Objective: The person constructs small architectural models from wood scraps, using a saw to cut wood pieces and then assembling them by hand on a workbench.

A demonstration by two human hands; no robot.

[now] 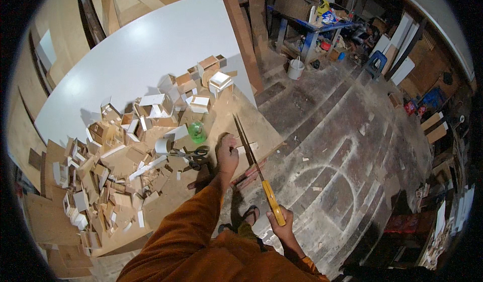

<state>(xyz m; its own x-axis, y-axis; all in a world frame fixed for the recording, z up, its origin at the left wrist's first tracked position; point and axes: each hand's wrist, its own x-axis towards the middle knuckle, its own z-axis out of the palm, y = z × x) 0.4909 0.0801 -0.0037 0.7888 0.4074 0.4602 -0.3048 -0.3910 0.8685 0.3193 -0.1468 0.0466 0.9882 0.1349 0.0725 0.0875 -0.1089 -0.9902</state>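
My right hand (282, 220) is wrapped round the yellow handle of a handsaw (272, 202). Its long thin blade slants up and to the left, crossing a small pale wood strip (248, 147) near the edge of the worktable (229, 116). With fingers curled, my left hand (227, 153) holds the strip down on the tabletop, just left of the blade. A pair of dark-handled scissors (200, 151) lies close to the left hand. Behind them stands a green translucent container (196, 132), and a white roll (162, 146) sits farther left.
Small wooden box pieces (156, 106) and offcuts (118, 199) crowd the table's left side. A large white panel (136, 55) rises behind. On the dusty floor, right, are a white bucket (296, 68), a blue table (309, 28) and a blue stool (375, 63).
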